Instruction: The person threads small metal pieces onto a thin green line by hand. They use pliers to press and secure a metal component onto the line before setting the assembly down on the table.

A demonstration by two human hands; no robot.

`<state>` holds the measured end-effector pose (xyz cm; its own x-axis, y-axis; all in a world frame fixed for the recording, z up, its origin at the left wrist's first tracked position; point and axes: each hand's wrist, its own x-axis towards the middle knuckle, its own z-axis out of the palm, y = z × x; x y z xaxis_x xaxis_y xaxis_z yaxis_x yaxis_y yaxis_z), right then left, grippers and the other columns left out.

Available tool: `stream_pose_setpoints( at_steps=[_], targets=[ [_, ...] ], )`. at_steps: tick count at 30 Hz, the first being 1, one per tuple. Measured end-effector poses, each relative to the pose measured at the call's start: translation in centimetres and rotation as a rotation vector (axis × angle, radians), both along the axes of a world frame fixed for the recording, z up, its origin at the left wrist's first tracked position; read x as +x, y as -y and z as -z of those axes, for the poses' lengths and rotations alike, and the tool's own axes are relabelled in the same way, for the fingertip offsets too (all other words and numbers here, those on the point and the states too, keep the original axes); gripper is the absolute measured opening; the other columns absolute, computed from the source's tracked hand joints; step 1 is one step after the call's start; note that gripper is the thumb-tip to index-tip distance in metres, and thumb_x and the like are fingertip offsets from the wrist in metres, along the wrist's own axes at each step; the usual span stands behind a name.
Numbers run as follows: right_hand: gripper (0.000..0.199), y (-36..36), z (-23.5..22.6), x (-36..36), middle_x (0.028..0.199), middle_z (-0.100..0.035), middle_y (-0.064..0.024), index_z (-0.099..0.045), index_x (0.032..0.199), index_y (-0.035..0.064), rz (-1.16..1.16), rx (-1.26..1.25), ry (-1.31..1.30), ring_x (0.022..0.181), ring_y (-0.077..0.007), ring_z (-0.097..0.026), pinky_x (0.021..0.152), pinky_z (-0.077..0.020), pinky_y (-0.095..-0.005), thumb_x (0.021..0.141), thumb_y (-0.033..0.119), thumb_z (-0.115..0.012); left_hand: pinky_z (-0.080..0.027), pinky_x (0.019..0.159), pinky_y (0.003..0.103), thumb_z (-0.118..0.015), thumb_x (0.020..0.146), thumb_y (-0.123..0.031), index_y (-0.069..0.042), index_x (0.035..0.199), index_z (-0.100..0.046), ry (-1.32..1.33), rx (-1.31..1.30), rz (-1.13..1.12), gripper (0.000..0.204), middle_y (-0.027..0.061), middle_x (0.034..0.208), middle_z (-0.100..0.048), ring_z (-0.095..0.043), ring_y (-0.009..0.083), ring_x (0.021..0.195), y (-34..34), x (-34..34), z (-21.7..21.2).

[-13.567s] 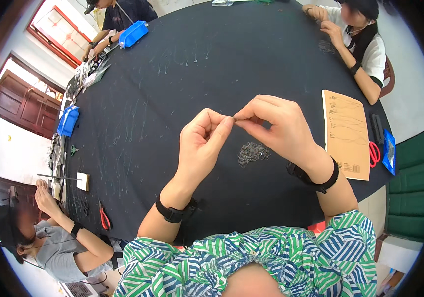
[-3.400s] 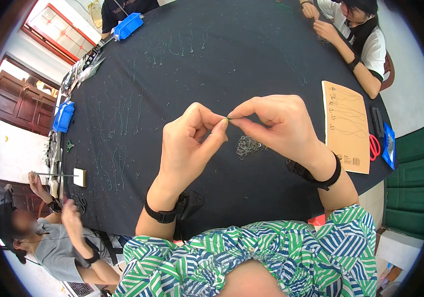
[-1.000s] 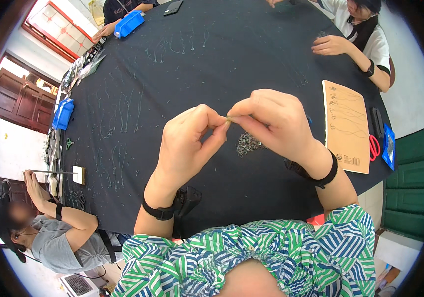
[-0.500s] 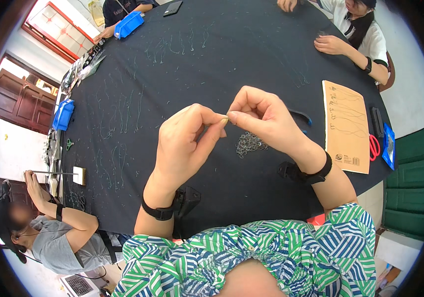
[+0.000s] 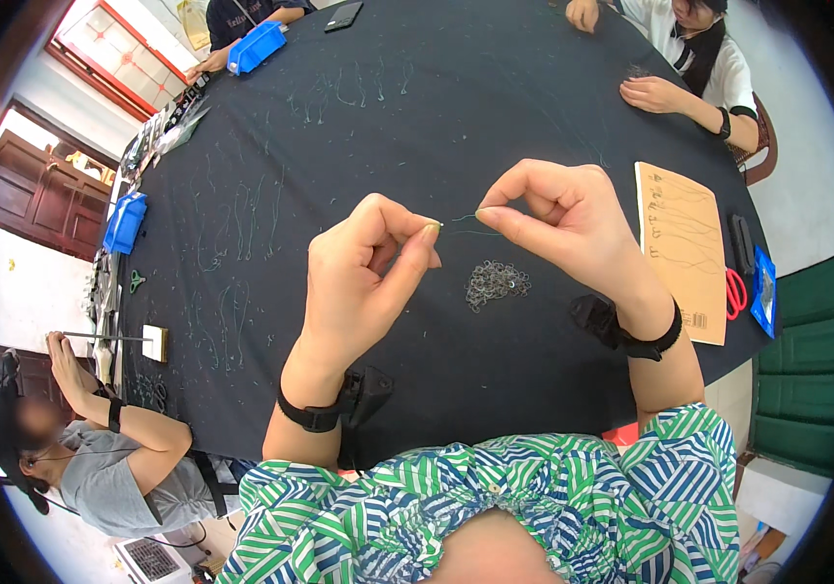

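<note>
In front of me, my left hand [image 5: 363,273] pinches thumb and forefinger together, and a tiny pale, shiny tip shows between them; its shape is too small to tell. A thin green fishing line [image 5: 466,232] spans the short gap between my two hands. My right hand [image 5: 568,219] grips that line between thumb and forefinger, its other fingers curled. Below the gap lies a tangled heap of small metal fishing hooks [image 5: 497,282] on the black cloth.
On the right are a brown paper sheet [image 5: 670,282] with lines and hooks, red-handled scissors [image 5: 734,294], and a blue packet [image 5: 763,292]. Several tied lines [image 5: 232,326] lie at left. Blue bins [image 5: 125,222] stand along the edge. Co-workers sit around the table.
My right hand has moved away from the left, to the right and slightly farther off, opening a gap where the green line shows. My left hand has barely moved.
</note>
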<state>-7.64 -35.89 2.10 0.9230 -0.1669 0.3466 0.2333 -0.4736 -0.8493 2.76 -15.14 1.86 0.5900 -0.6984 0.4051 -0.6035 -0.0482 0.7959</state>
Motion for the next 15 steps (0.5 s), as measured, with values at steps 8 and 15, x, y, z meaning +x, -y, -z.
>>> stream_pose_setpoints(
  at_steps=[8, 15],
  targets=[
    [0.025, -0.5, 0.0, 0.2, 0.056, -0.042, 0.0065, -0.069, 0.107, 0.002, -0.153, -0.153, -0.127, 0.052, -0.0014, -0.035, 0.05, -0.0253, -0.0236, 0.092, 0.022, -0.07, -0.03, 0.047, 0.016, -0.069, 0.089, -0.002, -0.003, 0.085, -0.062, -0.14, -0.053, 0.003, 0.009, -0.0009, 0.068, -0.068, -0.037, -0.0035, 0.05, 0.0, -0.1, 0.0],
    [0.024, -1.4, 1.7, 1.0, 0.067, -0.049, 0.0101, -0.068, 0.106, 0.0007, -0.332, 0.446, -0.188, 0.059, 0.0002, -0.039, 0.053, -0.0289, -0.0203, 0.098, 0.023, -0.064, -0.031, 0.047, 0.016, -0.069, 0.089, -0.001, -0.002, 0.087, -0.063, -0.141, -0.073, 0.043, 0.007, -0.0001, 0.069, -0.069, -0.038, -0.0037, 0.051, 0.2, 0.1, 0.4]
  ],
)
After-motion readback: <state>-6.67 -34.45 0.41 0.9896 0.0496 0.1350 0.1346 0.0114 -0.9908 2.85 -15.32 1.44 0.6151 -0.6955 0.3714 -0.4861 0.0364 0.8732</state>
